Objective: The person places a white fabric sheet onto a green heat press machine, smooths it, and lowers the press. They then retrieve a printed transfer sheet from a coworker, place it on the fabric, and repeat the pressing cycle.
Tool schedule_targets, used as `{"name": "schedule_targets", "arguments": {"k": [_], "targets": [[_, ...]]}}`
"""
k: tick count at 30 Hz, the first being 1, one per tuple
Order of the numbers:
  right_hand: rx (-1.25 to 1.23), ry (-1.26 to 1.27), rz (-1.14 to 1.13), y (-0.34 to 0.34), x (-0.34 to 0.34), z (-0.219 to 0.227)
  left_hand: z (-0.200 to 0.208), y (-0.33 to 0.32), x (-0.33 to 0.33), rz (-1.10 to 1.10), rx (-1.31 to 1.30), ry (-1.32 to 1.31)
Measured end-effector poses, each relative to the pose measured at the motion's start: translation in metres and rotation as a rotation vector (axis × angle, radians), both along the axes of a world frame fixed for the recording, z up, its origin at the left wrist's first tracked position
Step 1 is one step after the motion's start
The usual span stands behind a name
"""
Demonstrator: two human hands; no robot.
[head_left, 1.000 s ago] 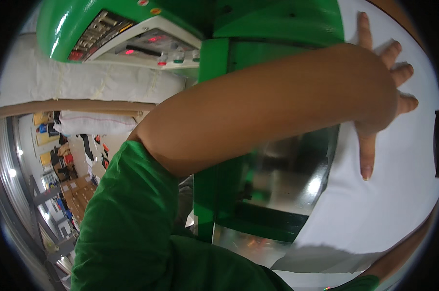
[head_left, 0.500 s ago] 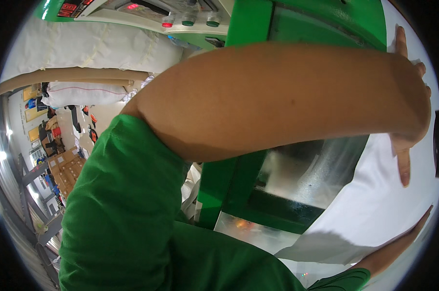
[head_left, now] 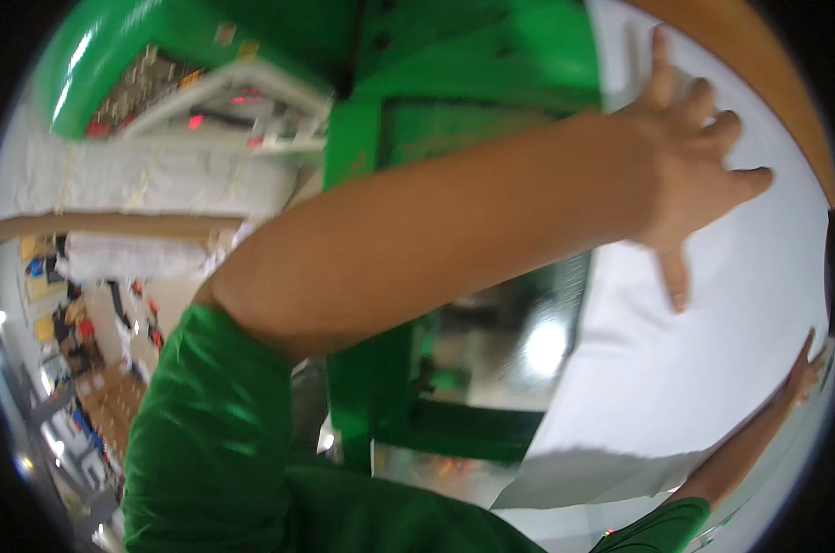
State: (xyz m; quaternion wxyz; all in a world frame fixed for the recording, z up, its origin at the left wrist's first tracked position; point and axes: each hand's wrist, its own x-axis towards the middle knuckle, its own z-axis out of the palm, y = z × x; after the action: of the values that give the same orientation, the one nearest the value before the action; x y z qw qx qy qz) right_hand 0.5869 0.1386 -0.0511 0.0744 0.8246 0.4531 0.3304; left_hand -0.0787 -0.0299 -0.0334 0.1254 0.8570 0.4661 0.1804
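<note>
My left arm reaches across the view, and my left hand (head_left: 694, 166) lies with its fingers spread on a large white sheet (head_left: 657, 369), which could be cloth or paper. At the far right rim, my right hand (head_left: 806, 376) is at the sheet's edge with its fingers stretched out. It is small and blurred there. The sheet hangs over the right part of a green machine frame (head_left: 473, 431) with a shiny dark panel (head_left: 500, 355). My left forearm hides part of that frame and panel.
A brown curved edge (head_left: 758, 46) borders the sheet at the upper right. A rounded green machine housing (head_left: 76, 83) with red lights stands at the upper left. Behind are a long white wrapped roll (head_left: 159, 180), a brown tube (head_left: 113, 226) and cardboard boxes (head_left: 109, 396).
The view has swung right, so the machine and sheet sit further left. My left hand's spread fingers now show fully. More of my right hand and the brown edge have come into view.
</note>
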Motion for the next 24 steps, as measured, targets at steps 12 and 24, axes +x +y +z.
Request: {"name": "schedule_targets", "arguments": {"k": [12,24], "targets": [[-0.118,0.793,0.493,-0.024,0.044,-0.026,0.014,0.006,0.008,-0.158,-0.125,0.117],[-0.140,0.665,0.303,-0.030,0.008,-0.019,0.028,0.004,0.021,0.003,-0.183,0.174]]}}
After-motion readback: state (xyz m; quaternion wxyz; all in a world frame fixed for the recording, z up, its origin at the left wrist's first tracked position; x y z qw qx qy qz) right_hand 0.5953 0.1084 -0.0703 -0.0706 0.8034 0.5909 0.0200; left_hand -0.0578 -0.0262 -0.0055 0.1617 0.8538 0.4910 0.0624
